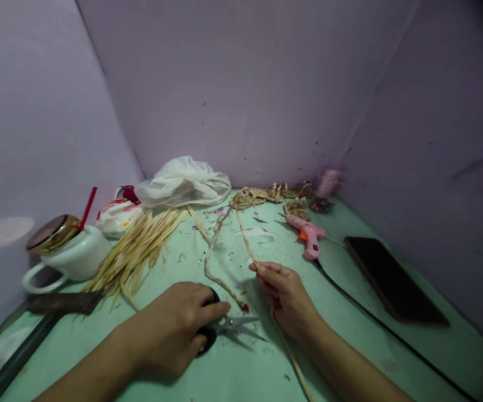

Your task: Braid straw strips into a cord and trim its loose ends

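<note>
Low over the green table, my left hand (178,324) grips a pair of scissors (229,322) by its black handles, the blades spread apart and pointing right. My right hand (285,293) pinches a braided straw cord (246,240) between thumb and fingers. One end of that cord runs back toward the woven straw pieces (243,198) by the wall, and the other trails to the near edge. Left of it lies another length of twisted cord (211,265) with a red tip, close to the scissors.
A pink glue gun (308,231) with a black cable and a dark phone (392,279) lie at right. At left are dry straw strips (144,245), a white mug (80,254) bearing a gold-rimmed lid (52,234), and a hammer-like tool (36,340). A white plastic bag (185,184) sits behind.
</note>
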Tool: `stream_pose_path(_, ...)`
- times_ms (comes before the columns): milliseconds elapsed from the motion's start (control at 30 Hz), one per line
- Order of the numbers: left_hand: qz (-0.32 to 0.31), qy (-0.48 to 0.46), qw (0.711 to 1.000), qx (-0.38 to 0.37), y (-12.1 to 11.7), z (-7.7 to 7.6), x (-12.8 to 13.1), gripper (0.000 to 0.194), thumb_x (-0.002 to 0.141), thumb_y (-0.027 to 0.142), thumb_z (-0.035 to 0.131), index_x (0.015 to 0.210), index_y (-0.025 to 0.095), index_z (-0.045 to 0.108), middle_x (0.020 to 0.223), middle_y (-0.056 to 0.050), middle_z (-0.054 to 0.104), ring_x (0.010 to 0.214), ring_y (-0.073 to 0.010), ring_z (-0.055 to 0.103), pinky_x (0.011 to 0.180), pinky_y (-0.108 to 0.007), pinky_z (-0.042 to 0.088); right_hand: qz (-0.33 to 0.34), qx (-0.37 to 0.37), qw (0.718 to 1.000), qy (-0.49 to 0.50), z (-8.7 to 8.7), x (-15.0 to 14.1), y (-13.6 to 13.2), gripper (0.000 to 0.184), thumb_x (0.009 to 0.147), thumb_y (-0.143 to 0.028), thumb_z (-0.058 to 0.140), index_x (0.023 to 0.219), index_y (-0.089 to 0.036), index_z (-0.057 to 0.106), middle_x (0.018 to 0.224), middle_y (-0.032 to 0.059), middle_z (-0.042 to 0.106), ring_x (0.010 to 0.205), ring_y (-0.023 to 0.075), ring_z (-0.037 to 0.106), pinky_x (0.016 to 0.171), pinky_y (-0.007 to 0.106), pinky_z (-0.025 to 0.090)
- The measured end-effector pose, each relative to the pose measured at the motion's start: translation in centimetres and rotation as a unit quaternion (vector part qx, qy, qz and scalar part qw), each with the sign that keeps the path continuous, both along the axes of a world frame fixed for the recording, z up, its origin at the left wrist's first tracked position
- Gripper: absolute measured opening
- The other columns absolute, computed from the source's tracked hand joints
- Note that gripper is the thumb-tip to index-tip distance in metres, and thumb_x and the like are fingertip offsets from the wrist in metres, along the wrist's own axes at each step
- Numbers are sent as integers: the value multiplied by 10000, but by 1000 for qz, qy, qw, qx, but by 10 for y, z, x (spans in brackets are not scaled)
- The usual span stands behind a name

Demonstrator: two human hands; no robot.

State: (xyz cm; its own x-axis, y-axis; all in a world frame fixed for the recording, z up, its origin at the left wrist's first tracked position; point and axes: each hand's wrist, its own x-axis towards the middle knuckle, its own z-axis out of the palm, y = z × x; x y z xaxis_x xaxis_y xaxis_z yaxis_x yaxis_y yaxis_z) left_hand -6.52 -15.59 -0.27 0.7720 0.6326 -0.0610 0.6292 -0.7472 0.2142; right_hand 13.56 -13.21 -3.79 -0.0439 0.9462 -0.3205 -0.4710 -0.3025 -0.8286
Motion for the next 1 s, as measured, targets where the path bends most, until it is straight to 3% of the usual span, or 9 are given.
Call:
stream_pose_path(167,7,-17,999,-51,-5,6,2,438,609,102,489,1023,235,536,846,-36,574,775,-203,528,707,-344,408,-18,-1,999,-43,1,-3,-2,207,535,-262,656,662,-102,619,378,-112,290,340,15,155,351,192,63)
stream_pose_path(233,24,-81,992,-98,0,5,-4,408,582,85,498,961,222,564,802,-17,595,730,-179,542,679,-299,415,-26,-8,998,-55,3,-3,-2,184,534,-245,632,654,-107,610,372,-112,294,337,17,167,348,191,69)
stream_pose_path(300,101,-198,964,-146,7,2,-9,345,607,110,529,938,203,564,769,-11,614,675,-152,553,632,-255,425,-17,-15,998,-59,4,-4,-3,172,538,-234,616,655,-109,607,371,-113,292,337,17,176,344,184,79)
stream_pose_path(367,224,-345,894,-179,15,-1,-11,314,649,181,579,960,177,535,780,-31,629,666,-145,569,595,-234,436,20,-19,998,-54,4,-8,-7,157,551,-233,604,650,-111,607,369,-112,294,334,15,178,336,176,90)
stream_pose_path(433,319,-476,795,-197,20,-5,-8,377,644,251,634,985,158,501,814,-56,636,686,-149,582,581,-226,444,76,-16,995,-64,3,-13,-13,136,572,-238,589,633,-118,607,366,-103,320,319,16,196,320,170,120)
stream_pose_path(533,360,-606,675,-220,24,-9,0,466,596,283,694,989,143,484,764,-38,626,642,-121,573,567,-202,435,153,-6,980,-129,3,-21,-23,118,596,-248,578,592,-134,605,349,-84,362,295,33,261,305,174,207)
stream_pose_path(633,378,-656,605,-248,24,-12,7,490,552,254,725,970,146,493,655,11,595,563,-90,548,536,-179,417,203,16,966,-162,6,-27,-31,137,594,-268,610,544,-142,592,362,-68,400,308,47,319,330,191,292)
stream_pose_path(800,373,-681,582,-240,20,-13,17,464,522,190,729,929,159,509,617,37,568,536,-81,520,500,-171,403,250,26,962,-109,7,-30,-33,225,576,-328,690,686,-138,641,488,-28,522,392,65,457,413,197,357)
stream_pose_path(1000,369,-673,580,-273,14,-15,25,439,550,184,706,934,171,494,636,29,563,552,-98,528,478,-181,390,230,39,969,-83,5,-29,-37,292,573,-384,719,680,-120,657,533,4,582,399,67,497,430,200,385)
